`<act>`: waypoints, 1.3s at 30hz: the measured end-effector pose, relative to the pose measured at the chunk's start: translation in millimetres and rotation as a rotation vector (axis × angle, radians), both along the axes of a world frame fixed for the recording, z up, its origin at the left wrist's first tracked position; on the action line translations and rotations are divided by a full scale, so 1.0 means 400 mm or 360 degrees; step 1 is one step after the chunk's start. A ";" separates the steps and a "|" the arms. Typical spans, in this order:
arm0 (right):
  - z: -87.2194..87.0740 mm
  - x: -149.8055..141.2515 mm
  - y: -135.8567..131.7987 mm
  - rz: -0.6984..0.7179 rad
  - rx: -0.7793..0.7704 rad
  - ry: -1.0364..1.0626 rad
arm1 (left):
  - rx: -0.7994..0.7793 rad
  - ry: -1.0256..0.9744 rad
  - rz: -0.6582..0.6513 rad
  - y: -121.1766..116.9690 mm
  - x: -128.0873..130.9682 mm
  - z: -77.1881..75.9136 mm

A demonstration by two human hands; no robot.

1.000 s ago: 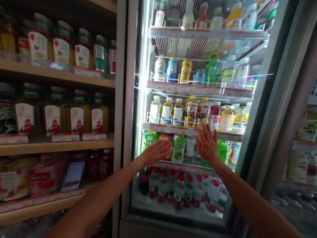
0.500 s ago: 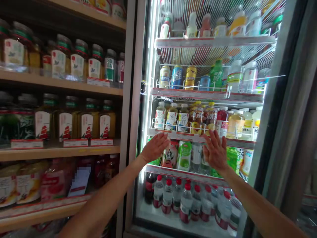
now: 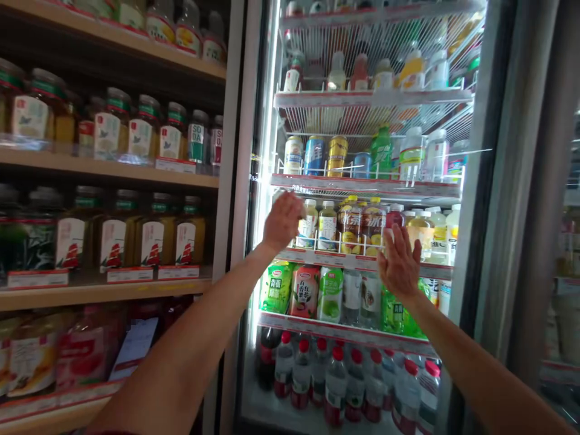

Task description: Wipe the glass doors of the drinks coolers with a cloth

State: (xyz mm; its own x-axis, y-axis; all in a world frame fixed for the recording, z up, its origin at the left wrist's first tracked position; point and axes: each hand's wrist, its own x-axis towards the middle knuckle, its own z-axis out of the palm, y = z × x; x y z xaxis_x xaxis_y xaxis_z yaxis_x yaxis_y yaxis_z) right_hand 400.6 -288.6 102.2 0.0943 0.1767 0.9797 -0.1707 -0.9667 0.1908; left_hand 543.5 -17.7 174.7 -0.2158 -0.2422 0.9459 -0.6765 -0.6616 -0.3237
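Both of my arms reach toward a lit glass-fronted fridge. My left hand (image 3: 284,221) is raised before the third shelf's left end, its fingers stretched out and slightly blurred, holding nothing. It covers the leftmost bottle there; a pale tea bottle (image 3: 307,225) shows just to its right. My right hand (image 3: 400,260) is spread in front of the same shelf's right part, palm toward the fridge, and also holds nothing. Behind it are a dark red bottle (image 3: 395,216) and a green drink bottle (image 3: 393,311), both partly covered. I cannot tell whether either hand touches the glass.
Wooden shelves (image 3: 106,169) on the left hold rows of amber bottles (image 3: 113,238). A phone-like slab (image 3: 135,347) leans on a lower shelf. Cans (image 3: 338,156) stand higher in the fridge, and red-capped bottles (image 3: 336,386) fill its floor. A metal door frame (image 3: 505,181) borders the right.
My left hand has risen from the fourth shelf to the third. My right hand stays near the third shelf's front edge, fingers spread throughout. The view has shifted, showing more of the upper shelves.
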 end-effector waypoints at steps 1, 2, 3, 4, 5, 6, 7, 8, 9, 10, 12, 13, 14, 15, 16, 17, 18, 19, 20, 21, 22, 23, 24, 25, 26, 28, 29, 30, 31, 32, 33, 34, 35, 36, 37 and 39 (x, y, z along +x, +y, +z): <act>0.004 0.001 -0.004 -0.0017 0.0013 -0.0009 | -0.0184 0.0055 0.0007 0.019 0.014 0.024; 0.006 0.002 -0.007 -0.0032 0.0021 -0.0015 | -0.0335 0.0095 0.0010 0.029 0.023 0.043; 0.007 0.002 -0.008 -0.0045 0.0025 -0.0017 | -0.0410 0.0114 0.0012 0.026 0.026 0.055; 0.007 0.003 -0.009 -0.0052 0.0024 -0.0018 | -0.0402 0.0109 0.0012 0.008 0.021 0.059; 0.007 0.003 -0.010 -0.0054 0.0023 -0.0021 | -0.0335 0.0085 0.0009 -0.024 0.007 0.055; 0.006 0.003 -0.009 -0.0051 0.0022 -0.0024 | -0.0234 0.0050 0.0006 -0.067 -0.013 0.045; 0.006 0.003 -0.009 -0.0044 0.0021 -0.0026 | -0.0043 -0.0030 -0.0007 -0.114 -0.037 0.030; 0.005 0.002 -0.009 -0.0035 0.0020 -0.0024 | 0.0174 -0.0128 -0.0022 -0.159 -0.061 0.016; 0.005 0.001 -0.008 -0.0027 0.0018 -0.0022 | 0.0383 -0.0230 -0.0041 -0.196 -0.081 0.005; 0.005 0.001 -0.008 -0.0022 0.0014 -0.0018 | 0.0559 -0.0318 -0.0057 -0.220 -0.094 0.000; 0.005 -0.001 -0.008 -0.0022 0.0007 -0.0014 | 0.0683 -0.0382 -0.0073 -0.219 -0.095 0.016; 0.005 -0.001 -0.009 -0.0025 0.0003 -0.0018 | 0.0605 -0.0346 -0.0068 -0.198 -0.083 0.036; 0.005 -0.001 -0.009 -0.0029 -0.0002 -0.0020 | 0.0440 -0.0269 -0.0058 -0.168 -0.066 0.062; 0.005 0.000 -0.009 -0.0038 -0.0006 -0.0021 | 0.0209 -0.0158 -0.0039 -0.137 -0.047 0.090; 0.005 0.001 -0.009 -0.0049 -0.0007 -0.0021 | -0.0064 -0.0050 -0.0026 -0.110 -0.030 0.117; 0.004 0.002 -0.010 -0.0059 -0.0010 -0.0022 | -0.0294 0.0049 -0.0014 -0.094 -0.019 0.137; 0.004 0.003 -0.010 -0.0066 -0.0014 -0.0024 | -0.0445 0.0116 -0.0008 -0.091 -0.017 0.149; 0.004 0.003 -0.011 -0.0068 -0.0019 -0.0026 | -0.0489 0.0146 -0.0010 -0.103 -0.024 0.150; 0.003 0.004 -0.012 -0.0066 -0.0023 -0.0029 | -0.0417 0.0136 -0.0019 -0.126 -0.038 0.142; 0.003 0.004 -0.013 -0.0060 -0.0024 -0.0037 | -0.0252 0.0086 -0.0032 -0.157 -0.057 0.128; 0.003 0.004 -0.014 -0.0049 -0.0027 -0.0042 | -0.0026 0.0012 -0.0049 -0.190 -0.077 0.110; 0.003 0.004 -0.016 -0.0036 -0.0031 -0.0048 | 0.0195 -0.0079 -0.0063 -0.216 -0.094 0.093; 0.002 0.004 -0.017 -0.0024 -0.0034 -0.0050 | 0.0365 -0.0151 -0.0073 -0.232 -0.103 0.082; 0.002 0.003 -0.017 -0.0015 -0.0037 -0.0054 | 0.0455 -0.0190 -0.0077 -0.232 -0.103 0.078; 0.002 0.003 -0.018 -0.0008 -0.0042 -0.0057 | 0.0448 -0.0190 -0.0077 -0.217 -0.094 0.084; 0.001 0.004 -0.018 -0.0006 -0.0045 -0.0061 | 0.0170 -0.0066 -0.0068 -0.151 -0.053 0.119; 0.001 0.005 -0.017 -0.0010 -0.0043 -0.0063 | -0.0039 0.0022 -0.0063 -0.112 -0.029 0.142; 0.001 0.005 -0.017 -0.0015 -0.0039 -0.0066 | -0.0287 0.0109 -0.0064 -0.078 -0.007 0.163; 0.001 0.006 -0.016 -0.0018 -0.0037 -0.0067 | -0.0405 0.0145 -0.0062 -0.056 0.008 0.178; 0.001 0.006 -0.016 -0.0020 -0.0035 -0.0067 | -0.0490 0.0169 -0.0060 -0.050 0.014 0.185; 0.001 0.007 -0.016 -0.0022 -0.0036 -0.0065 | -0.0508 0.0170 -0.0058 -0.060 0.009 0.183; 0.001 0.007 -0.017 -0.0023 -0.0036 -0.0066 | -0.0427 0.0138 -0.0058 -0.086 -0.005 0.171; 0.001 0.007 -0.018 -0.0022 -0.0039 -0.0070 | -0.0306 0.0093 -0.0058 -0.121 -0.026 0.154; 0.000 0.007 -0.020 -0.0020 -0.0046 -0.0076 | -0.0134 0.0034 -0.0062 -0.159 -0.049 0.134; 0.000 0.007 -0.021 -0.0017 -0.0056 -0.0082 | 0.0214 -0.0097 -0.0068 -0.192 -0.069 0.115; -0.001 0.006 -0.024 -0.0012 -0.0068 -0.0087 | 0.0481 -0.0207 -0.0061 -0.217 -0.088 0.095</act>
